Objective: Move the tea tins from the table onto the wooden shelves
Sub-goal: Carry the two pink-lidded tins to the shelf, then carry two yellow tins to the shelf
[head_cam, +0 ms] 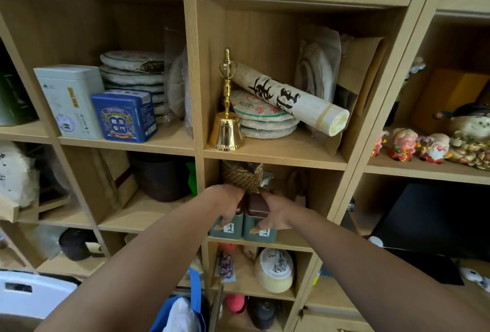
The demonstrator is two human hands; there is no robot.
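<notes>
Your left hand [228, 203] grips the left green tea tin [227, 228], fingers curled over its brown lid and front, and your right hand [275, 212] grips the right green tea tin [260, 231] in the same way, thumb on its front face. Both tins stand upright and touch side by side at the front edge of a compartment of the wooden shelves [273, 155], just in front of a woven rope-wrapped bundle [242, 176]. In the compartment above stand a brass bell [226, 130], a stack of wrapped tea cakes [265, 122] and a paper-wrapped roll [289, 98] leaning on them. To the upper left, a blue tin [124, 117] stands beside a white tin [70, 101].
</notes>
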